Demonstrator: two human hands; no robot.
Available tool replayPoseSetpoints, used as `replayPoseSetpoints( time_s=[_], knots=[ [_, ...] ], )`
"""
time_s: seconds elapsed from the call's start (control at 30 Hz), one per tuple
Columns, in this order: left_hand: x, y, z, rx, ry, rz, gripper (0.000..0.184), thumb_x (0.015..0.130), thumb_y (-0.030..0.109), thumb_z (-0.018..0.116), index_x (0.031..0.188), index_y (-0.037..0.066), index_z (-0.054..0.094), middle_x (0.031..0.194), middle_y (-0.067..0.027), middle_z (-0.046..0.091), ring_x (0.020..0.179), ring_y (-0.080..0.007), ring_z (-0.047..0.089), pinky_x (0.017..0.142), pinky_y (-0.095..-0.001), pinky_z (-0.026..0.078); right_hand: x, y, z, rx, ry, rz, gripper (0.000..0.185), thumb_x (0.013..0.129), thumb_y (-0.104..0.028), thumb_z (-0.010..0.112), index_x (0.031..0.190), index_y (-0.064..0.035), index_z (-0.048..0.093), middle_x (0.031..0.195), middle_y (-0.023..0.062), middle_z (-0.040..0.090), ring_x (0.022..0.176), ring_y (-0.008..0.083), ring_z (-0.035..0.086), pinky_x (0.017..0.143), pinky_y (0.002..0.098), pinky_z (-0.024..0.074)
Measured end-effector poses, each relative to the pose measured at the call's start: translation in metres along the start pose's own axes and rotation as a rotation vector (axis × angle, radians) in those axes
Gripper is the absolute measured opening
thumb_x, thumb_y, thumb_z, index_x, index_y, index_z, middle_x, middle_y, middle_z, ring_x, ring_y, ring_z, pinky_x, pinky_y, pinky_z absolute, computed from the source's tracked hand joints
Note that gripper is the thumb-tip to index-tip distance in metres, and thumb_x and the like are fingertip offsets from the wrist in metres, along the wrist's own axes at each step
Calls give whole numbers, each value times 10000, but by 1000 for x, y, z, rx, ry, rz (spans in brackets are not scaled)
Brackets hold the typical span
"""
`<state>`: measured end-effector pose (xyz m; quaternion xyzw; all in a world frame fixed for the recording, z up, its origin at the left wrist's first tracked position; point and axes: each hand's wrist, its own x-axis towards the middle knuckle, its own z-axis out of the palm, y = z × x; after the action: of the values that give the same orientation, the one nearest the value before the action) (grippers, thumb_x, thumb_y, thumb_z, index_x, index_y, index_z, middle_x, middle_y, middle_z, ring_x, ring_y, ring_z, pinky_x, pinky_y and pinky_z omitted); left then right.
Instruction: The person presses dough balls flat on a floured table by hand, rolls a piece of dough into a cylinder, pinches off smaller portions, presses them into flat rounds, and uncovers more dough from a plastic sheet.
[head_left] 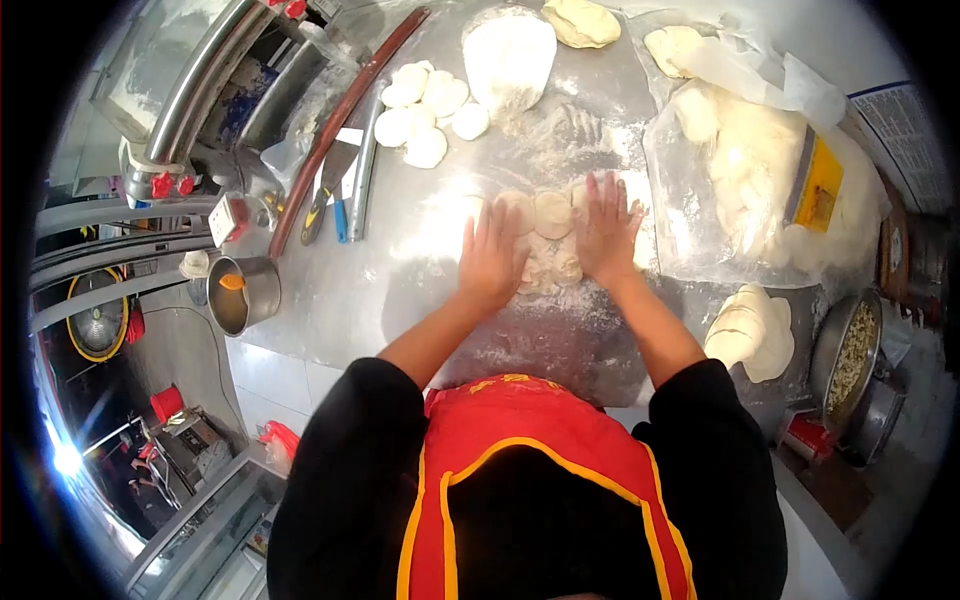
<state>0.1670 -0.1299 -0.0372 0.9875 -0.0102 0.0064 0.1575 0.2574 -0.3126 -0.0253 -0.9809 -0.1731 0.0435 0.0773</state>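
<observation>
Several small pieces of dough [552, 215] lie grouped on the floured metal worktop, between and beneath my hands. My left hand [494, 255] is flat with fingers stretched forward, over the group's left side. On the right side rests my right hand [606, 230], palm down, its fingers slightly spread over the dough. Some pieces are partly covered by the hands. Closer to me, rougher dough lumps [548, 265] sit in loose flour.
Flattened dough rounds [425, 110] and a flour heap [508, 60] lie at the back. A long brown rod [345, 130] and a metal pot [243, 296] are left. To the right are a large dough mass [750, 190], a yellow scraper [818, 188], stacked dough sheets [750, 332] and a filling bowl [852, 355].
</observation>
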Motion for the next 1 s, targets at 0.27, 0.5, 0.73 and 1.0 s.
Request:
replayPoseSetpoints(
  time_s=[0.27, 0.5, 0.73, 1.0],
  knots=[
    [-4, -2, -10, 28, -12, -33, 573, 892, 299, 552, 1417, 146, 381, 1493, -133, 312, 1397, -330, 246, 1105, -586, 164, 4, 1, 10, -21, -28, -35, 657, 944, -360, 456, 1505, -176, 168, 1560, 132, 137, 1437, 296, 143, 1121, 605, 61],
    [-4, 4, -15, 18, -53, -51, 569, 928, 324, 480, 1431, 92, 349, 1497, -159, 293, 1404, -357, 220, 1120, -574, 137, 3, -5, 16, 49, -11, -10, 640, 962, -388, 403, 1508, -161, 159, 1558, 147, 134, 1441, 323, 112, 1117, 610, 32],
    [-3, 36, 18, -18, -9, -15, 533, 954, 228, 365, 1437, 9, 314, 1518, -162, 265, 1424, -320, 198, 1140, -533, 113, -31, -41, 31, 137, 52, -57, 615, 948, -383, 404, 1499, -175, 226, 1553, 143, 174, 1425, 339, 162, 1092, 633, 37],
    [11, 37, 20, 48, -64, -62, 545, 964, 234, 318, 1460, 17, 257, 1551, -129, 198, 1450, -276, 120, 1132, -577, 38, -14, -42, 28, 69, 55, -30, 615, 935, -353, 401, 1500, -183, 228, 1547, 137, 201, 1420, 317, 188, 1101, 611, 38]
  ],
)
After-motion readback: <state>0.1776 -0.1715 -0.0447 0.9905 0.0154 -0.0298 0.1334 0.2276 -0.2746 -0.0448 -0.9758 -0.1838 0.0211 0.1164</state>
